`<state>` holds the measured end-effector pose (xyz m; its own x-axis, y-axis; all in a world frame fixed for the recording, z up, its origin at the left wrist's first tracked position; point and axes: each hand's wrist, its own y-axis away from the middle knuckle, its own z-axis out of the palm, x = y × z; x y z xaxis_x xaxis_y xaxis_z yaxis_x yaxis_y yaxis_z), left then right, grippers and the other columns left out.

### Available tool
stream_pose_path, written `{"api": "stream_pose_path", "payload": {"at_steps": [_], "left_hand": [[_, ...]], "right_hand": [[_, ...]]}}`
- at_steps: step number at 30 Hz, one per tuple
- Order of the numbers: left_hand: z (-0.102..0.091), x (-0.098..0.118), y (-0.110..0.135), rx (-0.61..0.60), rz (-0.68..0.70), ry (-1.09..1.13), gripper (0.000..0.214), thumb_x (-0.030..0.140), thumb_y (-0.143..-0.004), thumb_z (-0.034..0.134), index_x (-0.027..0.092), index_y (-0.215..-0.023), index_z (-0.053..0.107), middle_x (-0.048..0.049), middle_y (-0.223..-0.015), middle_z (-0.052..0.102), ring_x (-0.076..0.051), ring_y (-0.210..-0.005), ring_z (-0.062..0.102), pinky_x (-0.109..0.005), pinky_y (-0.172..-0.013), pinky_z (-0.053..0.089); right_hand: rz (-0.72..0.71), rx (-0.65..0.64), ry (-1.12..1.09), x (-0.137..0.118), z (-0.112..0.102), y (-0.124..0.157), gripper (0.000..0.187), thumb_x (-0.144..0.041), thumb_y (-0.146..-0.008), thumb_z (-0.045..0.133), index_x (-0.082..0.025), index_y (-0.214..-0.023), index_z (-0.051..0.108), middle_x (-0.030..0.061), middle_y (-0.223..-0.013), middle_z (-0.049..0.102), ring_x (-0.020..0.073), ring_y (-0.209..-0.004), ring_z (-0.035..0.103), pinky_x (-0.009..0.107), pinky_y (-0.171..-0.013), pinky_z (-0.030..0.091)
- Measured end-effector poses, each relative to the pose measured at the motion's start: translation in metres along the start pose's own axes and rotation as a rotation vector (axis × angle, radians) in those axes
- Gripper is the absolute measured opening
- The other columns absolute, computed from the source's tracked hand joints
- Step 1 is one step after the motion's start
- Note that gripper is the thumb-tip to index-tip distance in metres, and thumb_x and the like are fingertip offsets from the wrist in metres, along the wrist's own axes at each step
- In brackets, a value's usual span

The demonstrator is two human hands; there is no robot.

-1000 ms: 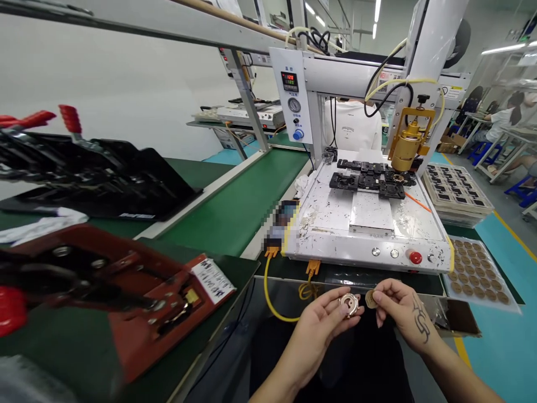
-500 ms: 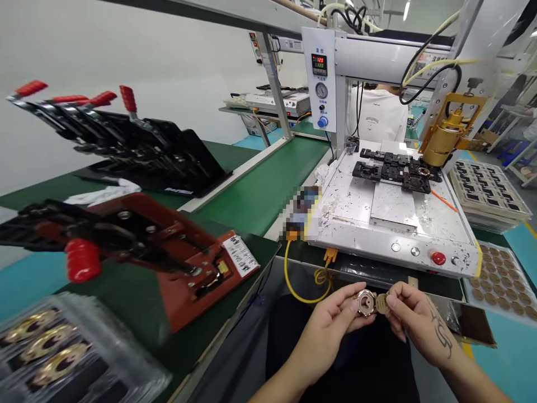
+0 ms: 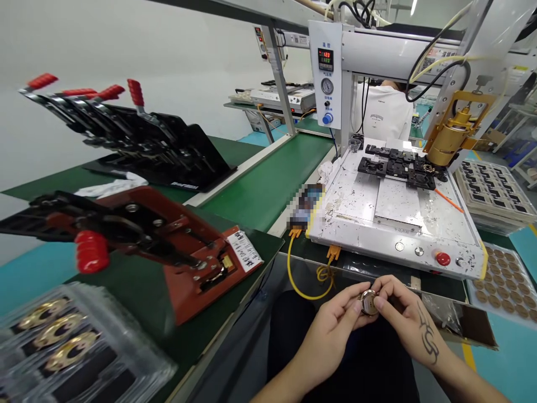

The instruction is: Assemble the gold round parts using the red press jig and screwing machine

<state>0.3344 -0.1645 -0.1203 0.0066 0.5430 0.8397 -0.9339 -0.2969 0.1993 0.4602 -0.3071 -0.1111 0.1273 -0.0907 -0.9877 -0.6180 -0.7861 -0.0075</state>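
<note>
machine: white dispensing bench (image 3: 398, 224) with a gold nozzle head (image 3: 451, 137), past the hands, untouched
red jig: clamp fixture (image 3: 168, 246) on the green table to the left, well apart from the hands
trays: brown discs in a tray (image 3: 503, 280) at right; gold pieces in a clear tray (image 3: 62, 341) at lower left
left hand: left hand (image 3: 335, 327) over the lap, fingers curled around the round metal piece (image 3: 363, 298), gripping it by the rim
right hand: right hand (image 3: 403, 316) touching the left, fingertips pinching a brown disc (image 3: 370, 305) onto the piece's face
where: piece held in the air between both hands, just below the bench's front edge, resting on nothing
step: looks like seating the disc into the piece, not yet clearly flush
next need: likely calls for the disc centred and pressed flat, with the rim held steady
facing: open face tilted up toward the camera
long axis: none to speak of, the piece is round; its thin axis runs roughly along the line of sight
</note>
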Motion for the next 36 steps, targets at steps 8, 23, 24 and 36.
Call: {"api": "stream_pose_path", "payload": {"at_steps": [8, 23, 24, 36], "left_hand": [[0.003, 0.003, 0.002, -0.001, 0.004, -0.022, 0.051, 0.052, -0.092, 0.079, 0.021, -0.133, 0.075, -0.0146, -0.132, 0.076, -0.035, -0.121, 0.073, -0.055, -0.111, 0.058], [0.009, -0.006, 0.006, 0.020, 0.080, -0.049, 0.048, 0.052, -0.096, 0.075, 0.022, -0.134, 0.075, -0.0133, -0.132, 0.077, -0.034, -0.121, 0.074, -0.052, -0.111, 0.059], [0.010, -0.005, 0.006, 0.023, 0.086, -0.058, 0.049, 0.052, -0.096, 0.074, 0.022, -0.135, 0.074, -0.0134, -0.132, 0.077, -0.034, -0.120, 0.074, -0.052, -0.111, 0.059], [-0.002, -0.026, 0.005, 0.081, 0.208, -0.331, 0.039, 0.039, -0.103, 0.066, 0.022, -0.138, 0.067, -0.0129, -0.132, 0.077, -0.028, -0.120, 0.075, -0.041, -0.109, 0.060]], "right_hand": [[0.004, 0.022, 0.033, -0.002, 0.000, 0.001, 0.035, -0.052, -0.102, 0.063, -0.023, -0.082, 0.060, 0.0060, -0.105, 0.066, 0.0226, -0.093, 0.063, 0.032, -0.084, 0.053], [-0.083, 0.120, 0.121, 0.001, 0.005, 0.006, 0.030, -0.046, -0.102, 0.064, -0.024, -0.082, 0.061, 0.0075, -0.107, 0.067, 0.0246, -0.098, 0.065, 0.035, -0.088, 0.053], [-0.097, 0.125, 0.137, 0.000, 0.005, 0.006, 0.029, -0.045, -0.102, 0.064, -0.024, -0.082, 0.061, 0.0073, -0.106, 0.067, 0.0245, -0.098, 0.065, 0.035, -0.088, 0.053], [-0.247, 0.123, 0.417, 0.020, 0.007, 0.006, 0.010, -0.026, -0.103, 0.061, -0.024, -0.113, 0.060, 0.0077, -0.110, 0.060, 0.0231, -0.096, 0.062, 0.036, -0.085, 0.056]]}}
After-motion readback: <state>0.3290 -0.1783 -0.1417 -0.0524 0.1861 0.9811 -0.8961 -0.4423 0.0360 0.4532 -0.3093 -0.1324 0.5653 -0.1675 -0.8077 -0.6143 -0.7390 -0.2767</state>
